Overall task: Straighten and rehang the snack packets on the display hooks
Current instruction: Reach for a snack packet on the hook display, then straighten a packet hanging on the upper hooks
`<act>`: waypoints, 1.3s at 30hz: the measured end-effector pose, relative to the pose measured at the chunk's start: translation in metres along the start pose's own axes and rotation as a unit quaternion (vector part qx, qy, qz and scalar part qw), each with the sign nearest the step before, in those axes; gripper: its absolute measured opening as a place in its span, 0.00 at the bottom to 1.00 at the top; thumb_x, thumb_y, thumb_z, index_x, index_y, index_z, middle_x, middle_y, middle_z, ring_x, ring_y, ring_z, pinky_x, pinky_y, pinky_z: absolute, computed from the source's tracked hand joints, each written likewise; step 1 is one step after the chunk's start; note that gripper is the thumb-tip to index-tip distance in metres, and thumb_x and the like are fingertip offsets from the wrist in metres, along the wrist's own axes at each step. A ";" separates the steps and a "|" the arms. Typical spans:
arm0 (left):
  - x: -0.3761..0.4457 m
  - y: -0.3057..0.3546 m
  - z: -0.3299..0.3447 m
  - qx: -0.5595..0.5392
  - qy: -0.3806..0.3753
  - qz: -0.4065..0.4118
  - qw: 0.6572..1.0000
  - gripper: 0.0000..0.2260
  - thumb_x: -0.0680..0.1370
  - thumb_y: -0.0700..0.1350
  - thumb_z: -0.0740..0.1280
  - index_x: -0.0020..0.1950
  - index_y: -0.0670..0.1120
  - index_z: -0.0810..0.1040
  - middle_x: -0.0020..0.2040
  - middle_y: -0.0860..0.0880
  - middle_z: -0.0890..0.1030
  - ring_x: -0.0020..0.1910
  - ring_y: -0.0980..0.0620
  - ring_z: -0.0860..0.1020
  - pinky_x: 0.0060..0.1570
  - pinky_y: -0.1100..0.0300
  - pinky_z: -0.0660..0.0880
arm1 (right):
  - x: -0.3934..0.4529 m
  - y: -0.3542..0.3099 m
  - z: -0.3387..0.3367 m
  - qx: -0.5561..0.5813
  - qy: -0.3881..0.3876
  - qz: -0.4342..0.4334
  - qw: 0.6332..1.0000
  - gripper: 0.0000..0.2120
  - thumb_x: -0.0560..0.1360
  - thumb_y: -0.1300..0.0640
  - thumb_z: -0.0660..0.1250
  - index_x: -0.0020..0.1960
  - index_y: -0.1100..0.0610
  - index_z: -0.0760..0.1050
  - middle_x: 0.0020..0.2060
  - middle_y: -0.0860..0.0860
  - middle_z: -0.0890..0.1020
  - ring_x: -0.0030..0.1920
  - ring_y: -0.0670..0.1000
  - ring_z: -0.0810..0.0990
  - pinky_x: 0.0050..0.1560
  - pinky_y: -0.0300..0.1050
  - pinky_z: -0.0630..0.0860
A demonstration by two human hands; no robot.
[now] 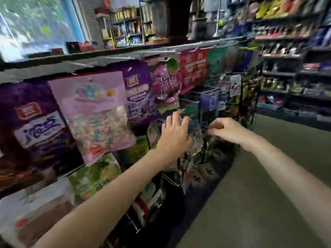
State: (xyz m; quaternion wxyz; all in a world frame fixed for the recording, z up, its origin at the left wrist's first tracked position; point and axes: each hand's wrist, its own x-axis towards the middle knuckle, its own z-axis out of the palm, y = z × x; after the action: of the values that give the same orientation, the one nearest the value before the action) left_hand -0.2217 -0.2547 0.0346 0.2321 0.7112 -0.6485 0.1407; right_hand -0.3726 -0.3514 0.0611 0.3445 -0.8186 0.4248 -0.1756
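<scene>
The frame is motion-blurred. My left hand reaches into the middle row of the hook rack, fingers spread and curled over a small dark, clear-windowed snack packet. My right hand is just to its right, thumb and fingers pinched at a thin wire display hook beside the same packet. Whether that hand grips the hook or the packet's top edge is too blurred to tell. Above hang a pink packet and a purple packet. A large lilac candy packet hangs tilted at the left.
Several more packets fill the rack on the left, among them a big purple one and a green one. Bare wire hooks jut out lower down. Stocked shelves run along the right, with a grey floor aisle between.
</scene>
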 end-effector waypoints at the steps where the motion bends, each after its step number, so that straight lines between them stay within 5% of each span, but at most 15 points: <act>1: 0.018 0.014 0.015 0.013 -0.008 0.002 1.000 0.19 0.76 0.46 0.61 0.66 0.44 0.65 0.69 0.42 0.59 0.65 0.41 0.61 0.59 0.47 0.64 | 0.004 0.018 -0.018 0.007 0.014 0.014 1.000 0.12 0.76 0.54 0.66 0.57 0.57 0.77 0.54 0.52 0.78 0.55 0.52 0.76 0.55 0.48 0.73; 8: 0.127 0.071 0.118 -0.061 -0.105 -0.020 0.992 0.22 0.77 0.47 0.62 0.69 0.44 0.62 0.74 0.41 0.52 0.69 0.39 0.59 0.63 0.46 0.62 | 0.062 0.121 -0.084 0.041 0.055 0.077 0.995 0.11 0.76 0.55 0.65 0.57 0.57 0.76 0.52 0.51 0.77 0.53 0.49 0.74 0.52 0.43 0.70; 13: 0.226 0.078 0.187 -0.158 -0.111 -0.018 0.981 0.24 0.79 0.44 0.60 0.73 0.45 0.56 0.76 0.43 0.44 0.50 0.39 0.76 0.44 0.56 0.70 | 0.170 0.180 -0.122 -0.004 0.049 0.083 0.995 0.10 0.75 0.55 0.66 0.55 0.57 0.76 0.56 0.54 0.78 0.57 0.54 0.76 0.56 0.48 0.73; 16: 0.306 0.071 0.235 -0.143 -0.163 -0.017 0.976 0.25 0.79 0.44 0.61 0.73 0.43 0.56 0.76 0.42 0.42 0.55 0.40 0.75 0.47 0.56 0.69 | 0.245 0.209 -0.154 -0.032 0.031 0.087 0.995 0.14 0.75 0.55 0.66 0.59 0.58 0.74 0.59 0.54 0.76 0.59 0.54 0.75 0.57 0.48 0.73; 21: 0.435 0.068 0.302 -0.095 -0.181 0.011 0.979 0.20 0.77 0.42 0.62 0.68 0.41 0.66 0.75 0.39 0.53 0.69 0.37 0.64 0.63 0.47 0.67 | 0.348 0.254 -0.217 -0.096 0.030 0.108 0.989 0.13 0.77 0.56 0.64 0.59 0.60 0.74 0.54 0.54 0.76 0.49 0.52 0.75 0.39 0.40 0.71; 24: 0.492 0.080 0.334 -0.062 -0.191 0.050 0.978 0.19 0.76 0.42 0.61 0.67 0.43 0.69 0.73 0.40 0.58 0.69 0.39 0.62 0.63 0.47 0.66 | 0.399 0.290 -0.253 -0.103 0.039 0.116 0.987 0.12 0.76 0.57 0.65 0.56 0.61 0.76 0.55 0.56 0.77 0.45 0.51 0.73 0.34 0.38 0.69; 29: 0.581 0.095 0.384 -0.029 -0.169 0.073 0.983 0.23 0.77 0.43 0.61 0.72 0.44 0.62 0.71 0.43 0.65 0.69 0.43 0.63 0.62 0.51 0.62 | 0.494 0.351 -0.306 -0.109 0.064 0.128 0.984 0.14 0.77 0.58 0.63 0.59 0.65 0.75 0.57 0.58 0.78 0.50 0.55 0.76 0.49 0.49 0.75; 31: 0.620 0.097 0.411 -0.023 -0.149 0.059 0.987 0.25 0.76 0.43 0.61 0.73 0.46 0.60 0.67 0.43 0.70 0.67 0.43 0.66 0.61 0.50 0.64 | 0.541 0.384 -0.321 -0.100 0.062 0.118 0.986 0.14 0.76 0.57 0.63 0.59 0.63 0.73 0.57 0.57 0.77 0.48 0.53 0.74 0.44 0.47 0.74; 36: 0.715 0.097 0.489 -0.022 -0.128 -0.012 0.992 0.25 0.75 0.44 0.62 0.72 0.47 0.61 0.64 0.43 0.73 0.66 0.43 0.68 0.62 0.50 0.64 | 0.666 0.462 -0.349 -0.069 -0.002 0.050 0.996 0.21 0.75 0.52 0.64 0.65 0.58 0.67 0.59 0.51 0.73 0.63 0.55 0.72 0.54 0.43 0.70; 39: 0.761 0.096 0.531 0.015 -0.154 -0.058 0.986 0.21 0.74 0.45 0.62 0.68 0.47 0.69 0.65 0.43 0.73 0.64 0.43 0.69 0.61 0.49 0.67 | 0.738 0.489 -0.369 -0.105 -0.050 0.032 0.993 0.20 0.76 0.56 0.64 0.66 0.61 0.69 0.68 0.57 0.69 0.68 0.55 0.66 0.56 0.42 0.67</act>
State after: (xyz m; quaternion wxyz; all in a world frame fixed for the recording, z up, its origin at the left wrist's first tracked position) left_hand -0.2793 -1.1837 -0.0225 0.1264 0.7643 -0.6318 0.0260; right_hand -0.4407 -1.3034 -0.0329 0.2831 -0.8440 0.4487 -0.0781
